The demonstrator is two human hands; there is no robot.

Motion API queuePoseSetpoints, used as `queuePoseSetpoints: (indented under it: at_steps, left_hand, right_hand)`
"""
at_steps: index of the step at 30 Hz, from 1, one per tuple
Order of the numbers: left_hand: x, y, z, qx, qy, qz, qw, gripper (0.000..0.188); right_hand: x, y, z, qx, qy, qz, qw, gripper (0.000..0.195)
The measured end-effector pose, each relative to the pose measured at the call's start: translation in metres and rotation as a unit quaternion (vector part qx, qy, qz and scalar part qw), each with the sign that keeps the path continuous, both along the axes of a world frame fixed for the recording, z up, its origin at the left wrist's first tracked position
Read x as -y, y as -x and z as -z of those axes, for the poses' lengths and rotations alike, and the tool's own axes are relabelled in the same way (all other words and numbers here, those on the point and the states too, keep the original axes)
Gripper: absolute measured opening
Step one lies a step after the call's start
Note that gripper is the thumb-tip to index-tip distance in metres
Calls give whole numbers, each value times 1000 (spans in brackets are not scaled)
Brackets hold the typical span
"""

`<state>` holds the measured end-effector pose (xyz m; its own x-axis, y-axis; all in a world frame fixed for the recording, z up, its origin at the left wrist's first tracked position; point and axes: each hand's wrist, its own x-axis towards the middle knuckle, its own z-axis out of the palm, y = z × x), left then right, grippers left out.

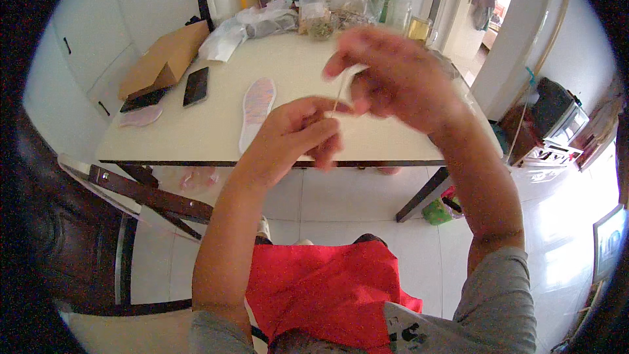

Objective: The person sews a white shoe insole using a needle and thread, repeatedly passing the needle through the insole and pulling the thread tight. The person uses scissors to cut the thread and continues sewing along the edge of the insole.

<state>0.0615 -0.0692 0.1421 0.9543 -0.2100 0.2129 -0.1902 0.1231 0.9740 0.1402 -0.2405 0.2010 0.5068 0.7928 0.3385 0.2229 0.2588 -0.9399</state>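
Observation:
Above the front part of the table, my left hand pinches a thin pale strand, which looks like thread, between thumb and forefinger. The strand runs upward toward my right hand, which is raised, curled and blurred by motion. Whether the right fingers grip the strand is hard to make out. Just left of my left hand, a shoe insole with a multicoloured stitched pattern lies flat on the cream tabletop. My left forearm and hand partly overlap its near end.
Left on the table are a smartphone, a brown paper bag, a dark flat object and a pinkish insole. Plastic bags, jars and a glass mug of yellowish liquid line the back. A wooden chair stands left.

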Motion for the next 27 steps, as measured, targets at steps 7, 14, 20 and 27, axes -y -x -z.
queuePoseSetpoints:
  at_steps: [7,14,20,27]
  left_hand:
    - [-92,103,35,-76,-113,-173,975,18]
    - [-142,160,75,-158,-109,-272,943,17]
    - [-159,169,108,-218,-30,-324,920,18]
    - [-177,174,142,-246,27,-358,900,18]
  right_hand:
    - [131,-43,13,-91,-263,131,951,33]
    - [225,-81,78,-188,-337,240,891,25]
    - [294,-95,104,-153,-357,292,874,26]
    - [340,-96,121,-29,-257,550,794,33]
